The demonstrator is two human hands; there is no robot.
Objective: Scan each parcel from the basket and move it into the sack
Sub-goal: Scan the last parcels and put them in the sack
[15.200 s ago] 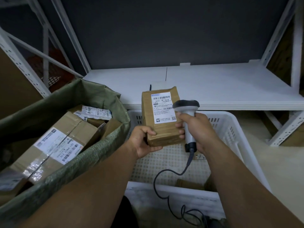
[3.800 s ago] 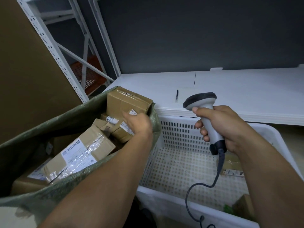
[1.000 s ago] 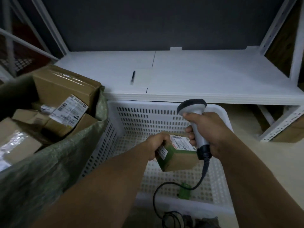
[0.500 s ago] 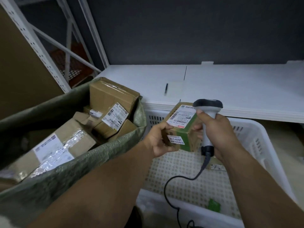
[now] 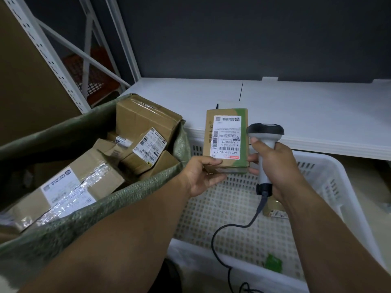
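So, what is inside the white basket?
In the white basket: one small parcel, mostly hidden by the right hand, and a green scrap. The forearms cover part of its floor.

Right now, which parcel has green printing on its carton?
The labelled parcel gripped in the left hand, above the white basket. Green patches border its label; the parcels in the sack are plain brown cardboard.

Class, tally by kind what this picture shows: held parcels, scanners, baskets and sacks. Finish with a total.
1 held parcel
1 scanner
1 basket
1 sack
Total: 4
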